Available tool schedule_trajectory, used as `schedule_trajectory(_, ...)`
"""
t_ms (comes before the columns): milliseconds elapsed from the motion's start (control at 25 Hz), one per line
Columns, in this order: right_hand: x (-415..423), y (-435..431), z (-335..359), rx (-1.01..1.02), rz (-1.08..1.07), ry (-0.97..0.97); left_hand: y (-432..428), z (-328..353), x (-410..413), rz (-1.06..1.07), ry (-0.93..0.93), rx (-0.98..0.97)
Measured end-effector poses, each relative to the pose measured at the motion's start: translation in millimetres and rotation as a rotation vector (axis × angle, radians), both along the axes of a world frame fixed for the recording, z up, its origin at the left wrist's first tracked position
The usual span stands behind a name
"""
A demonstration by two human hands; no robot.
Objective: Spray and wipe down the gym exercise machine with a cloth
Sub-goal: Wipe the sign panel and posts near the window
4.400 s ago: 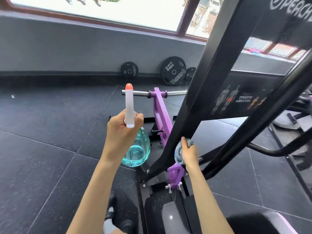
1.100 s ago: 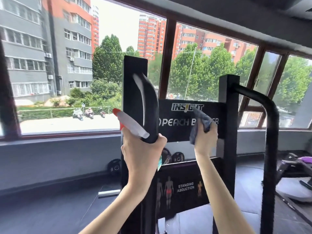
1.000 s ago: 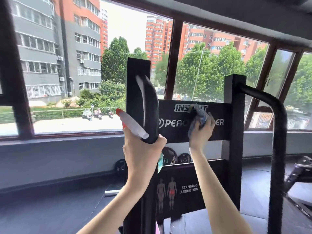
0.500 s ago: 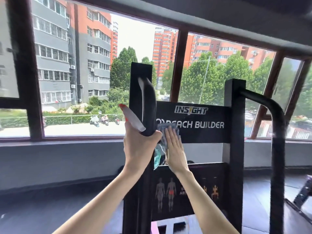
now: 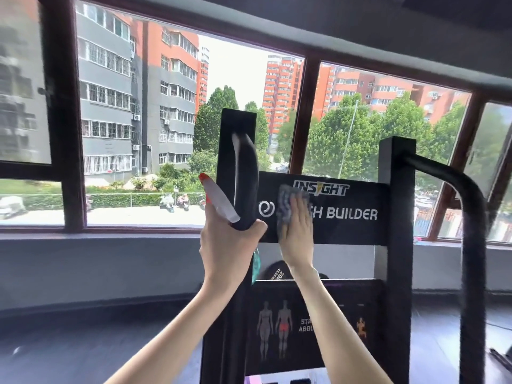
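The black exercise machine stands before me, its name panel (image 5: 354,214) lettered "INSIGHT" and "BUILDER". My right hand (image 5: 297,228) lies flat, fingers straight, pressing a grey-blue cloth (image 5: 285,202) against the left part of that panel. My left hand (image 5: 227,245) grips the spray bottle, whose white nozzle with a red tip (image 5: 219,199) points up and left. The same hand also wraps the lower end of the curved black handle (image 5: 245,178). A sliver of the teal bottle body (image 5: 256,264) shows below my left palm.
Black uprights (image 5: 396,245) frame the panel, and a curved black tube (image 5: 471,245) runs down at the right. A lower panel (image 5: 313,325) bears muscle diagrams. Behind are a grey wall, large windows and weight plates (image 5: 277,273) leaning at the floor.
My right hand with the cloth slid left across the name panel and dropped to its lower edge, then rose again onto the lettering. The left hand stayed on the handle with the bottle.
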State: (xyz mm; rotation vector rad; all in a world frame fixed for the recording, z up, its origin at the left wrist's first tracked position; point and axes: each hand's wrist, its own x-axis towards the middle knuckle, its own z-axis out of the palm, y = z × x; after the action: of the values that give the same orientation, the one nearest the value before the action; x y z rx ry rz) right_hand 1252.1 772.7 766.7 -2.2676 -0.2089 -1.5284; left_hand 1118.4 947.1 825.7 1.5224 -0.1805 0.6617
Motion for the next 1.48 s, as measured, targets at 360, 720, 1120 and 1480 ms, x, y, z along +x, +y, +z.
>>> schedule_trajectory(360,23,21,42,-0.198,-0.017,-0.107,1,-2,2,0.035,0.009,0.029)
schedule_trajectory(720,26,6,62,-0.183,-0.015,-0.127,0,-1,-2,0.113,0.009,0.083)
schedule_trajectory(1120,19,-35,73,-0.253,-0.041,-0.137,1,-2,-1,0.115,-0.008,0.117)
schedule_trajectory(1480,13,-170,73,0.161,-0.351,0.157,0,-2,-4,0.112,-0.014,0.109)
